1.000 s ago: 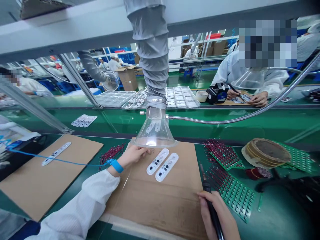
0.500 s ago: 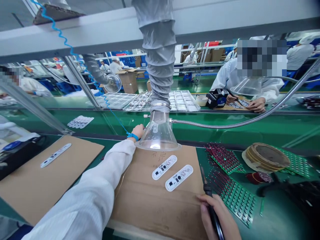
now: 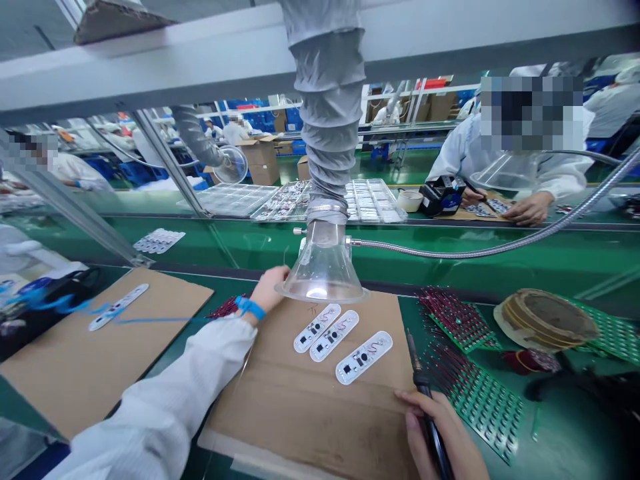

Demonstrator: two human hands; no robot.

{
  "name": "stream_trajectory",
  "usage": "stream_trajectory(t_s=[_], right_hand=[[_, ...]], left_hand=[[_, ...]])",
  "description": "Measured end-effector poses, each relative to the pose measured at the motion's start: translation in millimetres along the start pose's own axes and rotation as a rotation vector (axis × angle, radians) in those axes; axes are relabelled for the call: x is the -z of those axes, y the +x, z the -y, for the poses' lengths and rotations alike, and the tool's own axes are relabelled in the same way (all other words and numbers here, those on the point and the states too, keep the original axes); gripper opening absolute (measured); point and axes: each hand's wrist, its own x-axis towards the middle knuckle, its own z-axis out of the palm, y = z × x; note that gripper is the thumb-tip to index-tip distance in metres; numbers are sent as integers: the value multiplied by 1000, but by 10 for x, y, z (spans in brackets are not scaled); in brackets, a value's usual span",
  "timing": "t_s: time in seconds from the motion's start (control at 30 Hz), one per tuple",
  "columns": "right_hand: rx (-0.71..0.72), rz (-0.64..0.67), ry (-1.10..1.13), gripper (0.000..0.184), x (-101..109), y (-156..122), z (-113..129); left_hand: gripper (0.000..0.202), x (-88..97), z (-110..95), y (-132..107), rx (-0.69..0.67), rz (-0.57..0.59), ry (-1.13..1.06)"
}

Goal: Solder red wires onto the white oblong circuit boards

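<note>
My right hand (image 3: 443, 433) is wrapped round the black handle of a soldering iron (image 3: 421, 380), its tip pointing up and away beside the cardboard's right edge. My left hand (image 3: 270, 288), with a blue wrist strap (image 3: 250, 307), reaches to the far edge of the cardboard (image 3: 300, 413). Its fingertips are hidden behind the clear fume hood (image 3: 323, 270), so what they hold, if anything, does not show. Three white, rounded-end circuit boards lie slanted on the cardboard: a left one (image 3: 317, 328), a middle one (image 3: 334, 336) close beside it, and a right one (image 3: 364, 358) set apart.
Green panels with red wires (image 3: 457, 320) lie right of the cardboard, near a tape roll (image 3: 545, 319). Another cardboard sheet (image 3: 100, 360) with one board is at left. A metal hose (image 3: 425, 252) crosses behind. Across the belt, a co-worker's hands (image 3: 530, 208) handle boards.
A third white board now lies on the cardboard, left of the other two. My left hand has come slightly nearer and left. The blue cord has swung down to the left. My right hand keeps its grip.
</note>
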Motion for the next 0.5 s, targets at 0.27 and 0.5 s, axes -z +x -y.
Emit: stream_trajectory(t_s=[0.27,0.5], right_hand=[[44,-107,-131,22,-219,-60,-76],[23,-69,-156,21,-229,-66,-13]], left_hand=[[50,-120,-218,1072,256,7,224],[40,167,33,837,198,60,251]])
